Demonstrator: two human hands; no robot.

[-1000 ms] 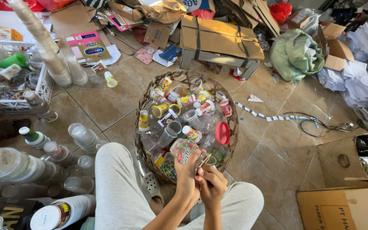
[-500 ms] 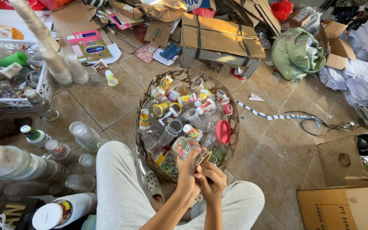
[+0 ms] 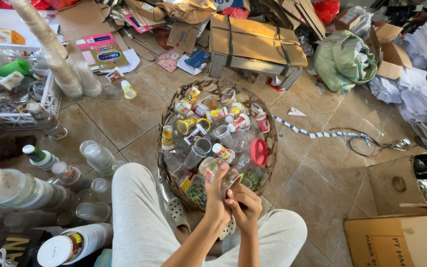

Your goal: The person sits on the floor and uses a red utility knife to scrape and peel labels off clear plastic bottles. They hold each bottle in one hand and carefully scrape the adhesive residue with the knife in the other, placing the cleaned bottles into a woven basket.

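Little has moved: left hand [image 3: 217,198] still clasps a cup [image 3: 212,170] over the basket [image 3: 271,143]; right hand [image 3: 245,205] pinches its rim, mid-peel.

One wicker basket [image 3: 166,123], one red lid [image 3: 259,152], two hands [image 3: 233,200].

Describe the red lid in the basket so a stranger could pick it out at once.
Start at the round woven basket on the tiled floor, in front of the seated person's knees. Look along its right inner side, just above the right hand, for the red lid standing on edge among clear plastic cups. It is the only solid red disc there; its neighbours are see-through or carry printed labels.
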